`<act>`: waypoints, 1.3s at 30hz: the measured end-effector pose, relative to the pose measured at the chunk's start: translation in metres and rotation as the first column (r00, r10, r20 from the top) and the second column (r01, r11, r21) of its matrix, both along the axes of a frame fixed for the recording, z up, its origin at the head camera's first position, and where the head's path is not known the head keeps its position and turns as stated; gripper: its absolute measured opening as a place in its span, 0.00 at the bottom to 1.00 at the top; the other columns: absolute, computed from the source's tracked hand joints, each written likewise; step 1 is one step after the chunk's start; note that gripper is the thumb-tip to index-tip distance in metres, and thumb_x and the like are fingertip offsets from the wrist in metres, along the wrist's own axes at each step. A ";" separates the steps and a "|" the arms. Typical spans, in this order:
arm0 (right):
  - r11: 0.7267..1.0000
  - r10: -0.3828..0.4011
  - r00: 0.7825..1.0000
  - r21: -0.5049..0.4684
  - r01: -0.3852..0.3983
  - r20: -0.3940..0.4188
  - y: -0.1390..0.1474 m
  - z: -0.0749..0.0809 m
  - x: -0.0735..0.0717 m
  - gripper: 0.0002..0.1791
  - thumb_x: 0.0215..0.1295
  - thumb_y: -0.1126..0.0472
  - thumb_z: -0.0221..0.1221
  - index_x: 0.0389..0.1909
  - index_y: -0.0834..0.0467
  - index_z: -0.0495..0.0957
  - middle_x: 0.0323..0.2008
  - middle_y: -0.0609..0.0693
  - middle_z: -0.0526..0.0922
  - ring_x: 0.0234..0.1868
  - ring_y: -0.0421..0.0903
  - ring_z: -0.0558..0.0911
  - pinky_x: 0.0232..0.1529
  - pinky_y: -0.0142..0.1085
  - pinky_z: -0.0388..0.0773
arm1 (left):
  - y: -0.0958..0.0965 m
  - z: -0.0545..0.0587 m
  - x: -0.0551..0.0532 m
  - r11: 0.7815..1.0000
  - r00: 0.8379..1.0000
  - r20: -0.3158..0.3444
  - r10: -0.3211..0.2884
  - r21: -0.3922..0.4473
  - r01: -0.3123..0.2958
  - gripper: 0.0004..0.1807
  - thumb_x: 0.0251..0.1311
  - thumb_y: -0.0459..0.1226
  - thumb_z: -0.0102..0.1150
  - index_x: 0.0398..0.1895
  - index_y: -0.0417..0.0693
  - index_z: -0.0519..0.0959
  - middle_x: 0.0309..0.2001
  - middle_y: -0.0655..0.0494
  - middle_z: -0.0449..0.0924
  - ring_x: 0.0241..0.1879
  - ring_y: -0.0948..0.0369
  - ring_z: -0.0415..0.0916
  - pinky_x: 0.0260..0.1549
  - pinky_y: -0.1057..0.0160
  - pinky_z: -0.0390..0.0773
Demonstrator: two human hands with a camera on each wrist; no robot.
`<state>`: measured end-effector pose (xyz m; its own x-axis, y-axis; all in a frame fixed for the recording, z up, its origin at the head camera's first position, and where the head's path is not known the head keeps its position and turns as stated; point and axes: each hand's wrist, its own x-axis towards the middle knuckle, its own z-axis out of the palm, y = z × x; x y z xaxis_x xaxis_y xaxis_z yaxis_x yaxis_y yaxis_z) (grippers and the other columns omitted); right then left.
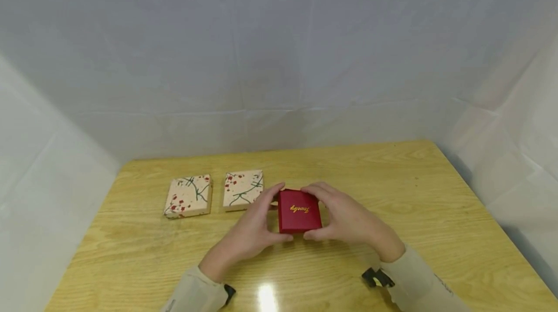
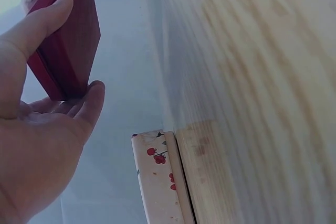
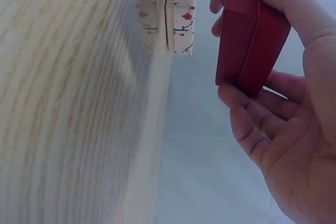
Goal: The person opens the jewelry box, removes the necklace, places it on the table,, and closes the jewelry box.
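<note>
Both hands hold a red jewelry box [image 1: 300, 219] with gold lettering on its lid, which reads upside down in the head view. My left hand [image 1: 254, 229] grips its left side, thumb at the near edge and fingers at the far edge. On the opposite side my right hand [image 1: 354, 216] grips it the same way. The wrist views show the red box [image 2: 79, 35] raised above the table, its lid seam closed. Nearest to the left hand lies a cream flower-patterned box [image 1: 242, 189].
A second cream flower-patterned box [image 1: 188, 196] lies farther left on the wooden table [image 1: 436, 215]. White sheeting [image 1: 279, 60] hangs behind the table and along both sides. Light glares off the table's near part.
</note>
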<state>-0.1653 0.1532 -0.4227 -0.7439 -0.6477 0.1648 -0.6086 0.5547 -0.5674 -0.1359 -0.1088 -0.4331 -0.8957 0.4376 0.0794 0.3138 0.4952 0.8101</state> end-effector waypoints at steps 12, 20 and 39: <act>1.000 0.001 0.999 0.007 -0.001 -0.041 -0.001 -0.001 0.000 0.53 0.54 0.42 0.80 0.77 0.55 0.67 0.68 0.44 0.74 0.65 0.42 0.76 0.66 0.45 0.79 | -0.001 -0.001 0.000 1.000 1.000 0.000 0.020 -0.002 -0.020 0.63 0.53 0.38 0.84 0.86 0.49 0.50 0.75 0.52 0.67 0.69 0.52 0.71 0.70 0.47 0.72; 1.000 0.012 0.998 -0.017 -0.013 -0.060 -0.001 -0.002 -0.001 0.53 0.54 0.42 0.81 0.77 0.55 0.66 0.69 0.45 0.73 0.65 0.44 0.77 0.66 0.46 0.79 | -0.001 0.000 -0.002 1.000 1.000 -0.007 0.026 -0.017 -0.026 0.63 0.52 0.37 0.84 0.86 0.48 0.50 0.75 0.53 0.66 0.69 0.54 0.71 0.71 0.50 0.72; 1.000 0.021 0.998 -0.006 -0.021 -0.057 -0.002 -0.001 -0.001 0.53 0.55 0.39 0.79 0.77 0.56 0.67 0.67 0.44 0.75 0.64 0.43 0.77 0.66 0.45 0.79 | -0.001 0.002 -0.001 0.999 0.999 -0.023 0.023 -0.029 -0.024 0.63 0.52 0.38 0.85 0.86 0.51 0.52 0.77 0.55 0.64 0.73 0.55 0.66 0.74 0.49 0.67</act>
<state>-0.1658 0.1512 -0.4236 -0.7192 -0.6619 0.2113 -0.6518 0.5375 -0.5350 -0.1364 -0.1093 -0.4307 -0.9038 0.4191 0.0867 0.3197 0.5263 0.7879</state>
